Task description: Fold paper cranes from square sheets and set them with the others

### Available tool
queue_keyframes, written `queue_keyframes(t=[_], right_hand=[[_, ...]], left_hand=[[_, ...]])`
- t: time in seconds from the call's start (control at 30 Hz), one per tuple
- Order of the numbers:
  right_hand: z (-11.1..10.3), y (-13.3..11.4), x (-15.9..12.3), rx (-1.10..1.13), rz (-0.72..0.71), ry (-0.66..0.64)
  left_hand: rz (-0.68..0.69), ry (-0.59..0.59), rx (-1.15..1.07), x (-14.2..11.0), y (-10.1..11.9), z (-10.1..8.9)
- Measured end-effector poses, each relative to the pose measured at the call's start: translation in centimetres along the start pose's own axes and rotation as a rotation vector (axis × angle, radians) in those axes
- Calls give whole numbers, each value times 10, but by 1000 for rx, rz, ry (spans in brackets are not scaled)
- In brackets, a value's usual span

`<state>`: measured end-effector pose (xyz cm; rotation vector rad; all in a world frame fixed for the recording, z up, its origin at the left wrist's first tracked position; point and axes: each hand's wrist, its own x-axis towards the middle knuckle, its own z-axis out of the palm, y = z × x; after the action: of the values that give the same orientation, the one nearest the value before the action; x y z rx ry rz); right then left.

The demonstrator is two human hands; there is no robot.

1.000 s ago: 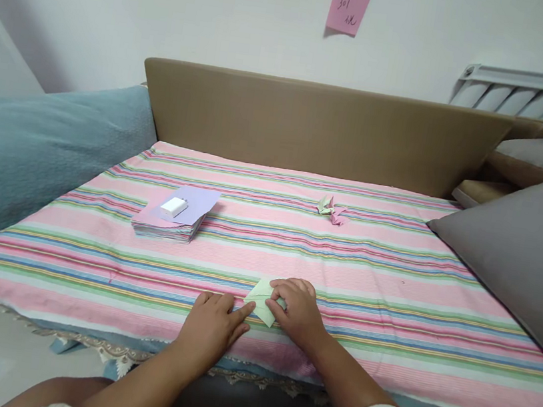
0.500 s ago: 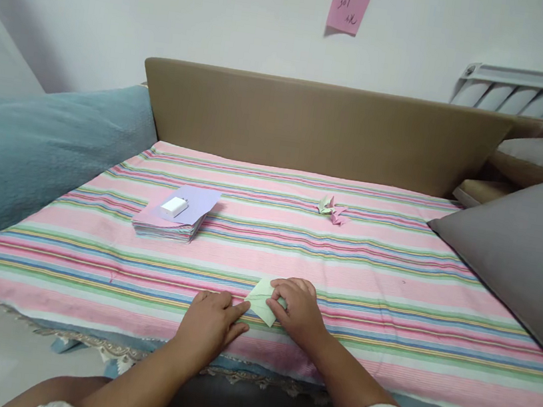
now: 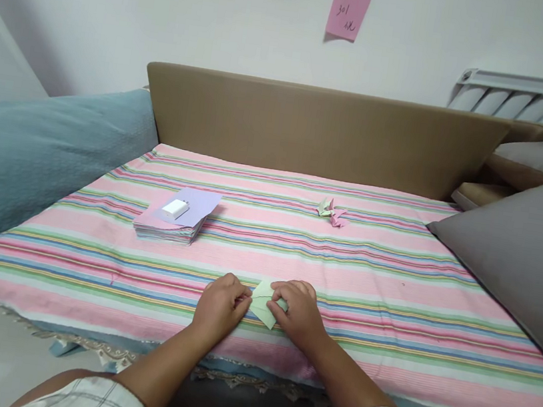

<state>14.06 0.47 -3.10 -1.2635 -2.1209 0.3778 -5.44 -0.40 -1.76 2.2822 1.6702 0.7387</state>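
A small folded sheet of light green paper (image 3: 263, 307) lies on the striped cloth close to the front edge, between my two hands. Its left corner is pinched by the closed fingers of my left hand (image 3: 223, 304). On the other side, my right hand (image 3: 301, 310) grips the paper's right part with thumb and fingers, and covers some of it. A crease line runs across the visible face of the sheet.
The striped cloth (image 3: 264, 256) covers the seat. Back left, a stack of coloured paper (image 3: 169, 233) carries a white charger block (image 3: 175, 209). Folded green and pink paper figures (image 3: 337, 218) lie farther back. A grey cushion (image 3: 523, 245) is at right, a blue-covered armrest (image 3: 58, 140) at left.
My left hand has gone from a pointing finger laid on the paper's left corner to a pinch on it. My right hand keeps its grip. The view has tilted up slightly.
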Motion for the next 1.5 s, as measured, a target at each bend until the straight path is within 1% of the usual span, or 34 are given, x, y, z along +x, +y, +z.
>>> queue_keyframes(t=[0.1, 0.2, 0.37, 0.63, 0.97, 1.33, 1.5], right_hand=[[2, 2, -1, -10, -6, 26], [2, 2, -1, -41, -33, 25], [3, 3, -1, -83, -48, 31], [11, 10, -1, -93, -88, 59], [10, 10, 0, -78, -75, 58], [10, 9, -1, -86, -78, 62], [11, 9, -1, -103, -92, 71]], left_hand=[[19, -10, 27, 0, 1, 1], [36, -11, 31, 0, 1, 0], [14, -20, -3, 3, 1, -1], [32, -43, 8, 3, -1, 0], [16, -11, 30, 3, 2, 1], [106, 17, 47, 1, -3, 4], [165, 2, 163, 0, -1, 4]])
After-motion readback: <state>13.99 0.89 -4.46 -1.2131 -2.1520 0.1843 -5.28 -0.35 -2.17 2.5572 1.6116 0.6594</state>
